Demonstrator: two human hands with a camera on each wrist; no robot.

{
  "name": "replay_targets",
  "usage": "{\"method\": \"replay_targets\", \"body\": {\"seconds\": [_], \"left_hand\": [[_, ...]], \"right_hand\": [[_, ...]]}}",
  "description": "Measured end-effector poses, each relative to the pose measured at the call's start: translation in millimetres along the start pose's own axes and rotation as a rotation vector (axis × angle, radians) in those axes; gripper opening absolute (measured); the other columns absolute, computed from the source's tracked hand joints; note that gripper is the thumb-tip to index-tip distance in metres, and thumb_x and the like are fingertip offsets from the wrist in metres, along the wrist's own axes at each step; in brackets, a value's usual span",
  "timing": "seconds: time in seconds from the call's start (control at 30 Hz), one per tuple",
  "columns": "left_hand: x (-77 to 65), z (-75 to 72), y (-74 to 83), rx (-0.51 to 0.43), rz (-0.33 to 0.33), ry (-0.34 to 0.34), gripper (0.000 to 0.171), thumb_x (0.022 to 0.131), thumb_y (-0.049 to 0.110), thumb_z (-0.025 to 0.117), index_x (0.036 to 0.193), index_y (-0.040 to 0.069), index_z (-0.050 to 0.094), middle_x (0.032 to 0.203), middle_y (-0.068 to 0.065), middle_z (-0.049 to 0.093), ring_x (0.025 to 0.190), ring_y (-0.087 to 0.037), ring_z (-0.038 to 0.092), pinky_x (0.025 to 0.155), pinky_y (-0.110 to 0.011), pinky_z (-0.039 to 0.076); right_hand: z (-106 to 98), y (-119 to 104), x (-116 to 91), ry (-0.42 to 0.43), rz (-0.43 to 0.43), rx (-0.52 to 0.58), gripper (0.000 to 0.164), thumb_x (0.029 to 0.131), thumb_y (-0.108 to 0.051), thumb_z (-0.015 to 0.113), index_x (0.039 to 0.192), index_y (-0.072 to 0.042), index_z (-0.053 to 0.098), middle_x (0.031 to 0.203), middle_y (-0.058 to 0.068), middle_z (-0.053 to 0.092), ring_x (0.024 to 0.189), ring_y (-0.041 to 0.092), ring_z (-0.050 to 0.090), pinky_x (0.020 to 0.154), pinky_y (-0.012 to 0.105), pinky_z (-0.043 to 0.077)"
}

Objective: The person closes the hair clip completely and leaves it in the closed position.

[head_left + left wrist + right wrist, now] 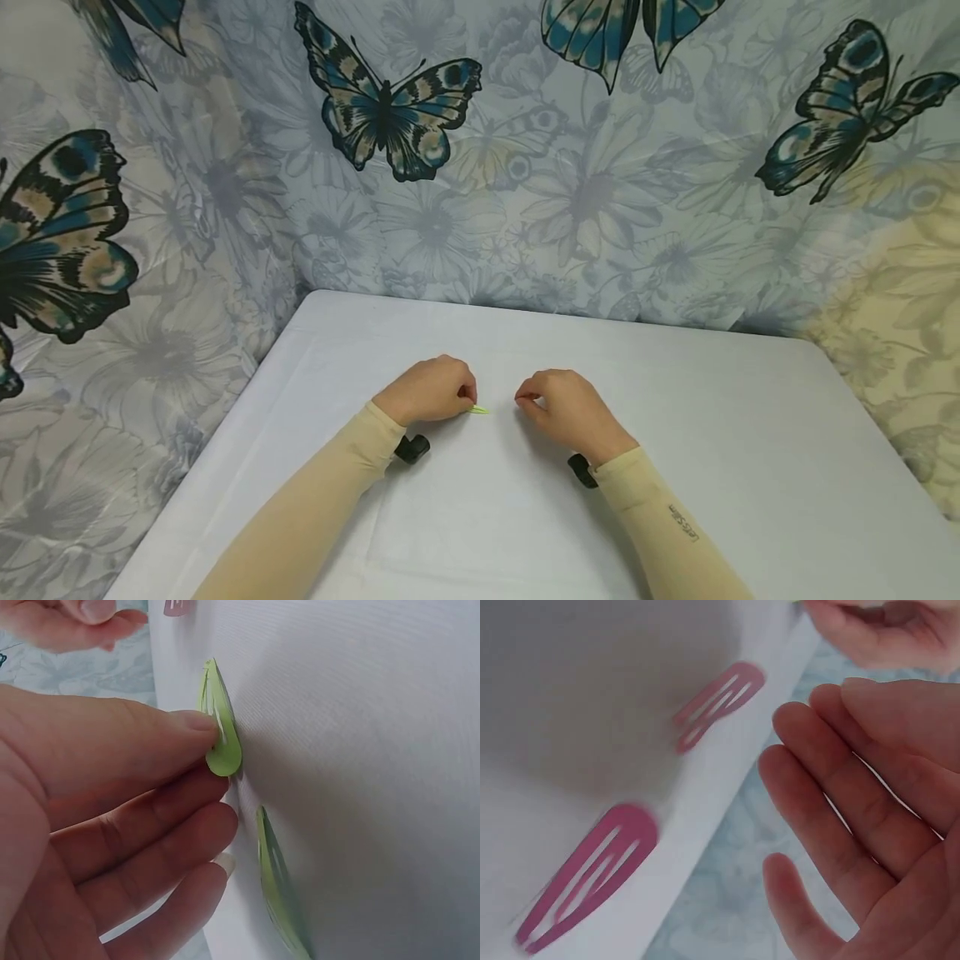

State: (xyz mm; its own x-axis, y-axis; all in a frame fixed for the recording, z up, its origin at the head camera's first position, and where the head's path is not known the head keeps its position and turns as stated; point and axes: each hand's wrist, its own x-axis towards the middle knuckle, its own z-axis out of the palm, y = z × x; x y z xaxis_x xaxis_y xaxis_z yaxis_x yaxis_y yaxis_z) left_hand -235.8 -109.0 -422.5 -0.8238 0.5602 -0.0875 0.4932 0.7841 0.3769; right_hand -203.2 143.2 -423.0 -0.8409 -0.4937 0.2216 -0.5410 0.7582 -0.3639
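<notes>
A light green snap hair clip [223, 754] is pinched by the thumb and finger of my left hand [431, 390], low over the white tabletop. In the left wrist view a second green hair clip [277, 889] lies just below that hand. Facing it across a small gap, my right hand [573, 412] has its thumb close to the index finger and the other fingers loosely bent; I see nothing held in it. Beside it in the right wrist view lie a darker pink hair clip [592, 874] and a lighter pink one [721, 703]. Both pink clips are hidden in the head view.
The white-covered table [750, 417] has rounded far corners. Behind and to the left hangs floral cloth [585, 192] with large butterflies. A black wrist strap piece [412, 449] sits at the left wrist, another [582, 471] at the right.
</notes>
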Motion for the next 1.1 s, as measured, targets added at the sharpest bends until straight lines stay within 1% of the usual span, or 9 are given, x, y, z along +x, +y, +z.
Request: {"method": "replay_targets", "body": {"seconds": [0.13, 0.27, 0.4, 0.47, 0.63, 0.8, 0.9, 1.0, 1.1], "left_hand": [[0.8, -1.3, 3.3, 0.023, 0.016, 0.011, 0.014, 0.097, 0.014, 0.073, 0.093, 0.021, 0.084, 0.096, 0.008, 0.074, 0.088, -0.009, 0.063, 0.081, -0.032, 0.057], [0.3, -1.4, 8.3, 0.029, 0.029, 0.026, 0.015, 0.099, 0.013, 0.071, 0.098, 0.018, 0.085, 0.103, 0.004, 0.078, 0.095, -0.012, 0.068, 0.087, -0.035, 0.06], [0.2, 1.8, 15.9, 0.023, 0.047, 0.03, 0.016, 0.1, 0.016, 0.071, 0.105, 0.017, 0.086, 0.111, 0.002, 0.08, 0.104, -0.015, 0.073, 0.091, -0.037, 0.061], [1.6, 3.9, 20.5, 0.034, 0.067, 0.032, 0.016, 0.101, 0.018, 0.072, 0.109, 0.016, 0.085, 0.113, 0.002, 0.08, 0.107, -0.016, 0.074, 0.092, -0.037, 0.061], [8.8, 6.9, 33.6, 0.077, 0.116, 0.056, 0.016, 0.101, 0.02, 0.074, 0.112, 0.015, 0.084, 0.113, 0.001, 0.079, 0.106, -0.018, 0.074, 0.09, -0.037, 0.062], [17.8, 11.4, 49.8, 0.11, 0.125, 0.048, 0.019, 0.102, 0.021, 0.072, 0.114, 0.015, 0.084, 0.116, 0.0, 0.079, 0.108, -0.019, 0.075, 0.091, -0.037, 0.062], [22.4, 15.0, 59.3, 0.115, 0.129, 0.047, 0.019, 0.102, 0.022, 0.073, 0.114, 0.013, 0.085, 0.116, -0.001, 0.079, 0.109, -0.02, 0.075, 0.091, -0.038, 0.063], [26.1, 18.8, 66.6, 0.115, 0.136, 0.048, 0.019, 0.102, 0.024, 0.075, 0.114, 0.012, 0.085, 0.115, -0.002, 0.079, 0.107, -0.02, 0.075, 0.091, -0.038, 0.063], [28.3, 22.1, 71.6, 0.099, 0.143, 0.05, 0.017, 0.102, 0.024, 0.076, 0.11, 0.012, 0.085, 0.11, -0.001, 0.079, 0.098, -0.017, 0.073, 0.086, -0.034, 0.062]], "right_hand": [[-3, 9, -8, -0.007, 0.045, -0.012, 0.006, 0.096, -0.013, 0.08, 0.1, -0.015, 0.084, 0.097, -0.005, 0.081, 0.095, 0.017, 0.077, 0.087, 0.04, 0.062], [-3, 15, -14, -0.03, 0.078, 0.0, 0.009, 0.097, -0.011, 0.078, 0.104, -0.014, 0.084, 0.102, -0.003, 0.082, 0.1, 0.02, 0.076, 0.091, 0.043, 0.062], [-1, 19, -18, -0.06, 0.123, 0.021, 0.013, 0.098, -0.01, 0.077, 0.109, -0.013, 0.084, 0.108, 0.0, 0.081, 0.107, 0.024, 0.075, 0.097, 0.046, 0.061], [-1, 21, -20, -0.068, 0.127, 0.024, 0.014, 0.098, -0.01, 0.077, 0.111, -0.012, 0.083, 0.11, 0.001, 0.082, 0.109, 0.025, 0.075, 0.098, 0.047, 0.06], [-4, 22, -22, -0.061, 0.094, 0.012, 0.016, 0.097, -0.012, 0.079, 0.112, -0.01, 0.083, 0.112, 0.003, 0.082, 0.111, 0.027, 0.075, 0.099, 0.047, 0.06], [-8, 22, -23, -0.064, 0.074, 0.008, 0.017, 0.096, -0.013, 0.081, 0.111, -0.008, 0.083, 0.108, 0.004, 0.082, 0.108, 0.026, 0.076, 0.097, 0.046, 0.061], [-9, 22, -24, -0.068, 0.07, 0.009, 0.017, 0.095, -0.012, 0.082, 0.111, -0.007, 0.084, 0.106, 0.004, 0.082, 0.105, 0.026, 0.076, 0.095, 0.045, 0.061], [-10, 22, -24, -0.07, 0.054, 0.007, 0.017, 0.094, -0.011, 0.082, 0.11, -0.007, 0.084, 0.106, 0.005, 0.082, 0.105, 0.026, 0.077, 0.095, 0.045, 0.061], [-10, 22, -25, -0.068, 0.045, 0.004, 0.016, 0.094, -0.011, 0.083, 0.109, -0.006, 0.084, 0.105, 0.005, 0.082, 0.104, 0.026, 0.076, 0.095, 0.045, 0.061]]}}
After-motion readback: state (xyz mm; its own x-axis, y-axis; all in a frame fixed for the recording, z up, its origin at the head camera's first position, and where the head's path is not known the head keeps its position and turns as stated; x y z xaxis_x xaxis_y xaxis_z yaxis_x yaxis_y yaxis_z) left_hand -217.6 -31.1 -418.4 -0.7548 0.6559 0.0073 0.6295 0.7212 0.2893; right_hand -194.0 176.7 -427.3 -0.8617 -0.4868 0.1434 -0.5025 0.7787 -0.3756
